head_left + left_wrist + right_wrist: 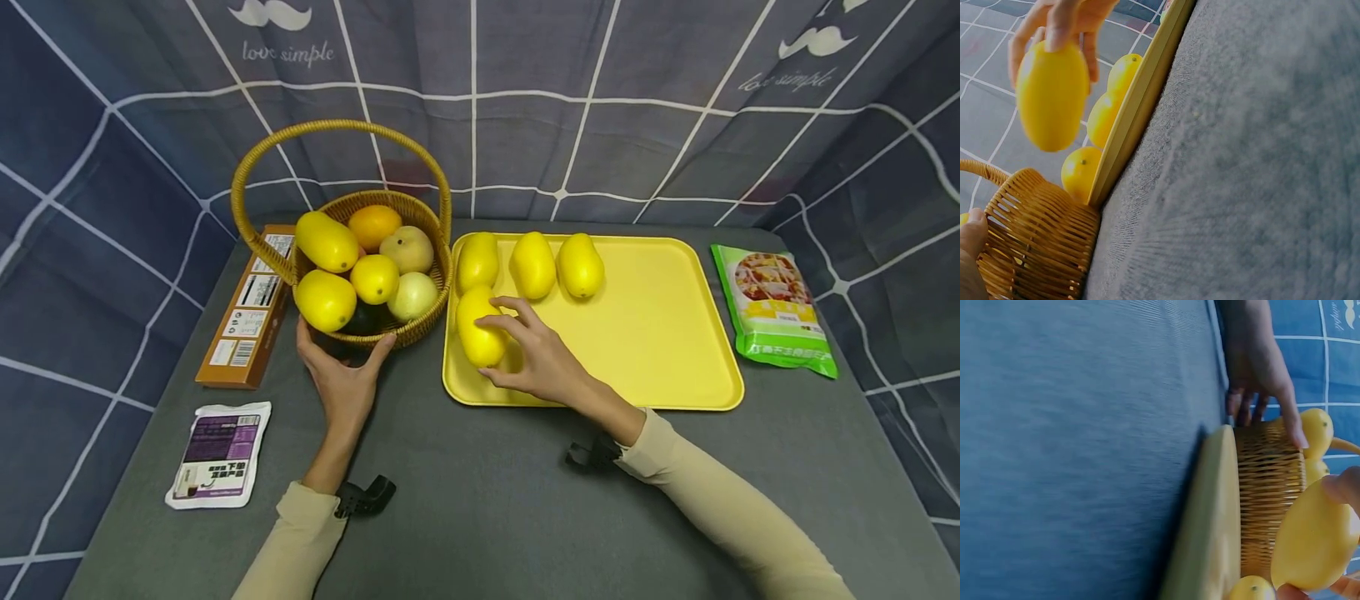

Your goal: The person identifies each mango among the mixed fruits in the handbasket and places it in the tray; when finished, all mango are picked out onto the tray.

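My right hand (536, 354) pinches a yellow mango (480, 329) between thumb and fingers, over the left end of the yellow tray (645, 367). In the left wrist view, the held mango (1052, 100) hangs higher than the other fruit. Three more mangoes (532, 265) lie along the tray's back edge. My left hand (341, 379) grips the front of a wicker basket (415, 333), its thumb at the rim. Inside the basket are two mangoes (325, 302), an orange fruit (373, 225), a small yellow fruit (375, 278), pale round fruits (412, 297) and something dark underneath.
An orange-brown box (243, 325) lies left of the basket, partly behind it. A white and purple pouch (219, 457) lies nearer the front left. Right of the tray is a green food packet (776, 308). The basket's tall handle (341, 125) arches above the fruit. A checked curtain hangs behind.
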Demonstrator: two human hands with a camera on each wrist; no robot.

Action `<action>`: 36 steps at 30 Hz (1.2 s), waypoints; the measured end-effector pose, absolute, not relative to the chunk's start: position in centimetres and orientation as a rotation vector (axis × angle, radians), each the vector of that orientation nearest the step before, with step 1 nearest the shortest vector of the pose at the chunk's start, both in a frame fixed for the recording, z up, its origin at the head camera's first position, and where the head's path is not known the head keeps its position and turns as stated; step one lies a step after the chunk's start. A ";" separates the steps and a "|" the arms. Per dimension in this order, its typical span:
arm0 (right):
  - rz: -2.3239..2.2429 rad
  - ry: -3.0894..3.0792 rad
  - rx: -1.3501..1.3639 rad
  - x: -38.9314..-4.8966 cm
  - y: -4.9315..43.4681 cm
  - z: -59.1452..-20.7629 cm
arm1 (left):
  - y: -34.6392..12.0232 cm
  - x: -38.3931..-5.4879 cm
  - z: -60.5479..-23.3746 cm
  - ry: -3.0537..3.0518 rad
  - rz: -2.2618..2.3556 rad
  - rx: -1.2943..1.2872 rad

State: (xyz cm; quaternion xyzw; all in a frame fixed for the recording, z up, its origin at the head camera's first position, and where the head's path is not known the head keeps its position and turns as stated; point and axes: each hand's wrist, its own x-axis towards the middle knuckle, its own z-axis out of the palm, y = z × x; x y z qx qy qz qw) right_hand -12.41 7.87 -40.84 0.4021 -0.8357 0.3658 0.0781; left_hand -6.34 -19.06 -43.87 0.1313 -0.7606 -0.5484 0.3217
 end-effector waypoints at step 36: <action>1.059 -2.641 1.207 -12.2 8.5 -43.4 | -18.9 -6.1 -43.5 -1.999 -1.448 0.348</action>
